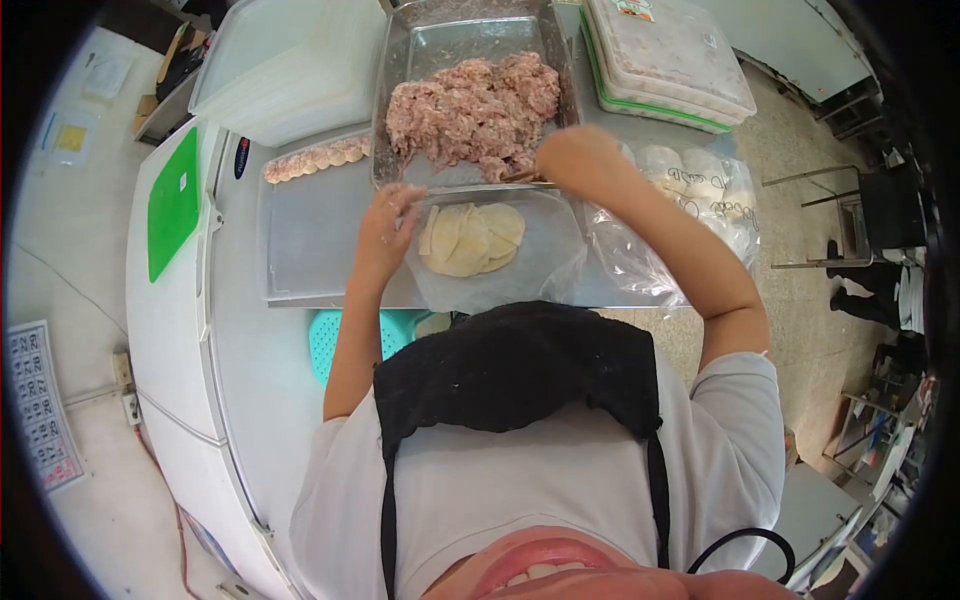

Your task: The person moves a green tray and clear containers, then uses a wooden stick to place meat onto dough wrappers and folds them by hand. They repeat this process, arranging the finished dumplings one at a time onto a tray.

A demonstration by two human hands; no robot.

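Note:
My right hand [580, 160] is closed at the near right corner of a metal pan [465, 32]. A thin brown utensil [522, 177] reaches from it to the ground meat [470, 105] in the pan; its exact kind is hard to see. My left hand [380, 230] is curled by the pan's near left corner, fingers drawn together with pale bits on them. What it holds, if anything, cannot be made out. Between my hands, a pile of round dough wrappers [472, 240] lies on a plastic sheet [555, 245].
A metal tray [315, 235] bears a row of filled dumplings [318, 160] along its far edge. Bagged dough wrappers [700, 190] lie at right. Lidded containers [670, 60] and stacked plastic tubs [295, 60] stand behind. A turquoise basket [340, 345] sits below the table edge.

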